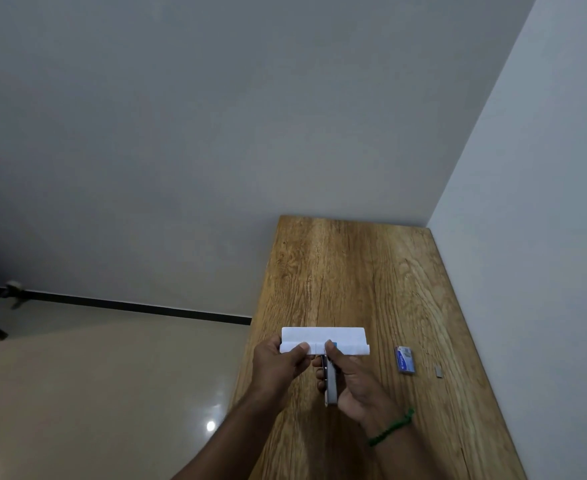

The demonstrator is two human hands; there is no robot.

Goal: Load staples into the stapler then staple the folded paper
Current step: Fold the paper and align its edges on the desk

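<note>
Wood-grain worktop (354, 271): my left hand (278, 365) pinches white folded paper (323, 336); my right hand (358, 389) grips grey metal stapler (330, 382); squeeze squarely, firmly.

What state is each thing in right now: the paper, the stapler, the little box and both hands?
left hand: pinches the folded paper at its near edge.
right hand: grips the stapler.
folded paper: folded, held by the left hand.
stapler: nose at the paper's near edge, middle.
staple box: lies flat on the table, right of the paper, untouched.
small grey piece: lies on the table, right of the box.
</note>
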